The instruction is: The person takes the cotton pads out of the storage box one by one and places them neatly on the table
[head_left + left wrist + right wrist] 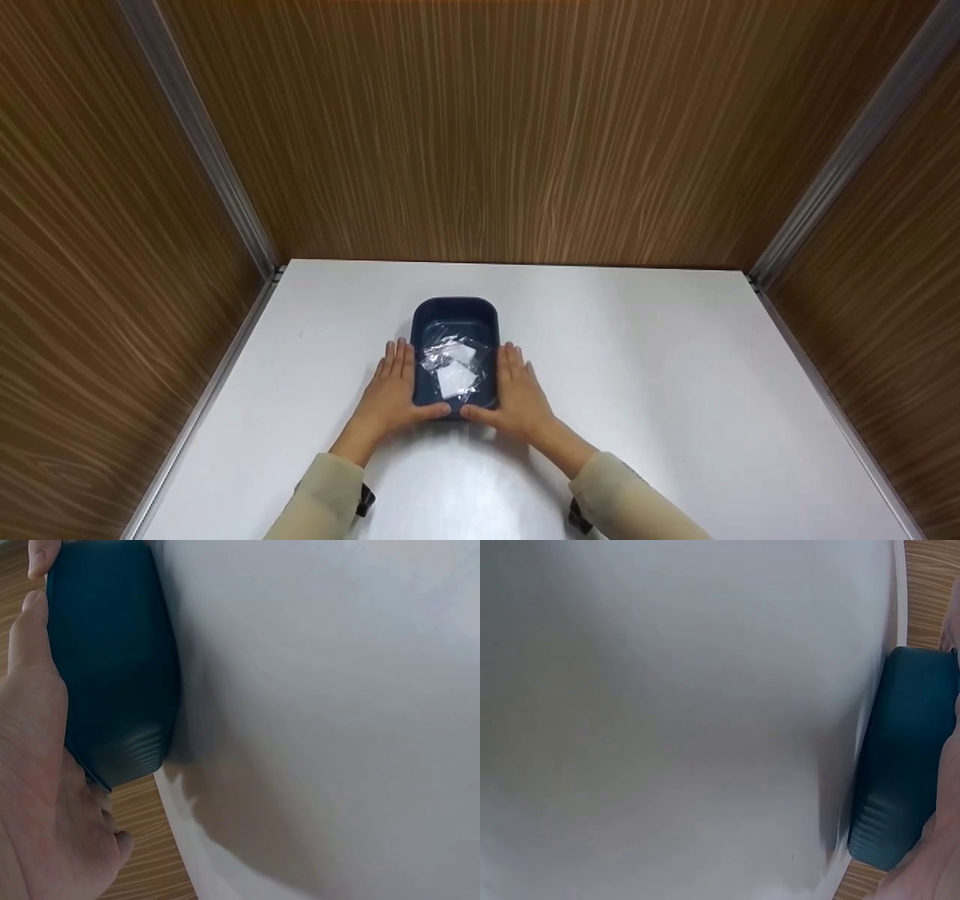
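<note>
A dark blue rectangular tray [454, 309] with rounded corners sits on the white table. Inside it lie clear plastic bags [431, 361] with white square pieces [454, 379] in them. My left hand [391, 397] lies along the tray's left side, fingers straight, its thumb across the near end. On the other side, my right hand [521, 397] mirrors it, and the two thumb tips nearly meet at the near rim. The left wrist view shows the tray's outer wall [112, 652] beside the left thumb. In the right wrist view the tray wall [907, 757] touches the right hand [937, 840].
The white table [637, 375] surrounds the tray. Brown wood-grain panels [487, 135] stand at the back and on both sides, with grey metal posts [210, 142] in the corners. Both forearms wear pale sleeves [322, 491] with a dark piece under each wrist.
</note>
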`<state>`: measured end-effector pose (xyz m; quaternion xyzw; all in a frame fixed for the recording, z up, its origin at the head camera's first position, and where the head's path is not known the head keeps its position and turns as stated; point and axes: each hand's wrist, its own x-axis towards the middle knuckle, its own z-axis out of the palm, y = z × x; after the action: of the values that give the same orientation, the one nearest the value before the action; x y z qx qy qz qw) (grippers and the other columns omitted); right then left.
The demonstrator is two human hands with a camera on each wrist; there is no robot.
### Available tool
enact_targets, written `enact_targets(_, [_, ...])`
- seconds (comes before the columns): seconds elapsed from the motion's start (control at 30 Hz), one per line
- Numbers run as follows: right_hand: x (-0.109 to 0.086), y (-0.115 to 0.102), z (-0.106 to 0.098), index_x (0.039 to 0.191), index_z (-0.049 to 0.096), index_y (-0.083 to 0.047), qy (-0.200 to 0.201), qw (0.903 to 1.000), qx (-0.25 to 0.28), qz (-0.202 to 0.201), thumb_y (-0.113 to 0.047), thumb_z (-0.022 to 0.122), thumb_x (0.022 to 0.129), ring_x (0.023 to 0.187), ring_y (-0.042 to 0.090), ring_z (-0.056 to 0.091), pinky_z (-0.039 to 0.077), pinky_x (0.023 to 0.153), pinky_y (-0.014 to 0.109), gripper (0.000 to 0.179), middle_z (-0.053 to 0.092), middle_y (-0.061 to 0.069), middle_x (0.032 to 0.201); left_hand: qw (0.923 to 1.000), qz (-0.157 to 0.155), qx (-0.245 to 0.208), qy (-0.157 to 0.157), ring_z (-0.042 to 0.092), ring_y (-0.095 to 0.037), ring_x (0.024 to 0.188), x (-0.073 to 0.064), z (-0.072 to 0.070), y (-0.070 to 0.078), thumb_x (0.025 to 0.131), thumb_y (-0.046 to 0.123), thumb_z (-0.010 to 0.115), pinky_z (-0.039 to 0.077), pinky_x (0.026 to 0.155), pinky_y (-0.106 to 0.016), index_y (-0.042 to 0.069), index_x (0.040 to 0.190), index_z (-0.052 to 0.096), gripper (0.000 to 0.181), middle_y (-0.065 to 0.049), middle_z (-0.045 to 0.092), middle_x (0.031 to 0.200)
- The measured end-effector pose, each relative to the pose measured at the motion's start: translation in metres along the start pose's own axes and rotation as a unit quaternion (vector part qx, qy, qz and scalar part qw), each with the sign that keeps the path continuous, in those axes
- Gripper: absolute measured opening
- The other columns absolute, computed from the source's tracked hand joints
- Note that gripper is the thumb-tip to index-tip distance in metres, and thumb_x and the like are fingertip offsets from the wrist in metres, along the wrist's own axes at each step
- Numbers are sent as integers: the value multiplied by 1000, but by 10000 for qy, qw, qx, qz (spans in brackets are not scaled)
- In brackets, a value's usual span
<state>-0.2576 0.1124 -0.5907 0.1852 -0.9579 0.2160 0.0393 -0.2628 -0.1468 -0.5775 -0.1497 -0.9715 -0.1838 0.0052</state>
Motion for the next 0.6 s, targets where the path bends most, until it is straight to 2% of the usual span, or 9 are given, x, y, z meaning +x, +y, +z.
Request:
enact_targets(0.1, [0, 2, -2, 156, 11, 9, 0, 10000, 25, -41, -85, 53, 78, 151, 42, 13, 16, 122, 54, 129, 12, 30, 162, 10000, 31, 56, -18, 0, -42, 152, -1, 0, 1, 70, 86, 60, 11, 123, -51, -9, 156, 9, 138, -26, -3, 163])
enact_targets(0.2, [2, 2, -8, 155, 17, 9, -35, 9996, 257, -61, -78, 53, 83, 150, 43, 16, 18, 121, 56, 119, 16, 31, 161, 10000, 26, 57, -16, -1, -41, 153, -2, 1, 0, 69, 89, 57, 10, 123, -50, -8, 156, 9, 139, -26, -3, 163])
enact_targets(0.3, [5, 2, -16, 155, 23, 6, -58, 9966, 814, 121, -69, 50, 92, 151, 42, 17, 19, 121, 55, 102, 19, 27, 162, 9999, 26, 123, -7, -1, -41, 153, -3, 2, -1, 69, 90, 56, 10, 124, -50, -8, 156, 9, 139, -27, -1, 164])
enact_targets(0.4, [10, 1, -23, 154, 30, 3, 145, 9877, 1524, 318, -59, 45, 99, 150, 41, 20, 20, 120, 54, 84, 24, 25, 161, 9998, 17, 195, 10, -1, -40, 153, -1, 2, 0, 69, 89, 57, 9, 124, -50, -9, 156, 10, 139, -27, 0, 164])
enact_targets(0.47, [16, -1, -29, 152, 36, 2, 360, 9773, 2044, 427, -53, 41, 103, 149, 41, 24, 21, 120, 54, 74, 29, 23, 160, 9998, 22, 182, 59, 0, -41, 153, 0, 2, 0, 69, 88, 59, 10, 124, -50, -9, 156, 11, 139, -28, 1, 164])
enact_targets(0.53, [22, -3, -35, 149, 41, 2, 542, 9605, 2672, 561, -47, 38, 106, 147, 41, 29, 22, 120, 52, 66, 35, 23, 157, 9999, -1, 163, 48, -1, -41, 153, 1, 2, -1, 68, 87, 60, 10, 124, -50, -9, 156, 11, 139, -28, 0, 164])
enact_targets(0.57, [26, -5, -38, 149, 42, 3, 535, 9465, 3111, 666, -46, 36, 107, 147, 39, 31, 23, 120, 51, 65, 37, 23, 156, 9999, -34, 166, 16, -2, -40, 153, 1, 1, -1, 68, 87, 60, 9, 124, -50, -8, 156, 10, 139, -27, -1, 164])
enact_targets(0.6, [29, -7, -41, 148, 43, 3, 510, 9270, 3632, 787, -46, 34, 107, 146, 39, 32, 24, 120, 50, 64, 38, 22, 156, 9998, -52, 168, -4, -2, -40, 153, 2, 1, -1, 68, 88, 60, 9, 124, -50, -8, 156, 10, 140, -27, -2, 164])
